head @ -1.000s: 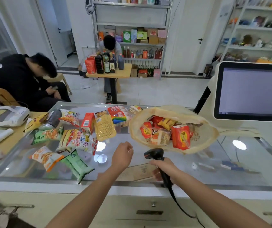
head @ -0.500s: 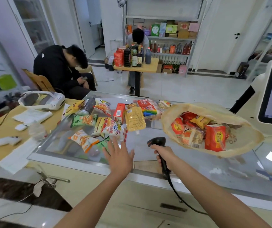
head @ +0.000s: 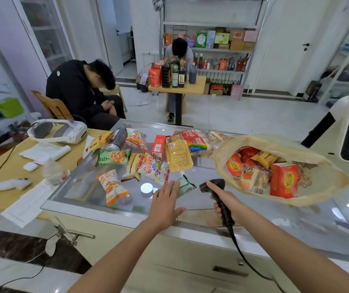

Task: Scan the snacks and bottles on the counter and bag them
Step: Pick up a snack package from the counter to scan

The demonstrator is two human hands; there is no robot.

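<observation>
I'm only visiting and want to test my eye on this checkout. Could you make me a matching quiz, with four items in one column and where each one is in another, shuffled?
Things:
1. barcode scanner
2. mint-green packet
3. dark can
4. red box with yellow circle

Places:
A. inside the plastic bag
B. lying on its side at the far left corner of the glass counter
C. gripped by the right hand
D. at the fingertips of the left hand

Pairs: 1-C, 2-D, 3-B, 4-A
</observation>
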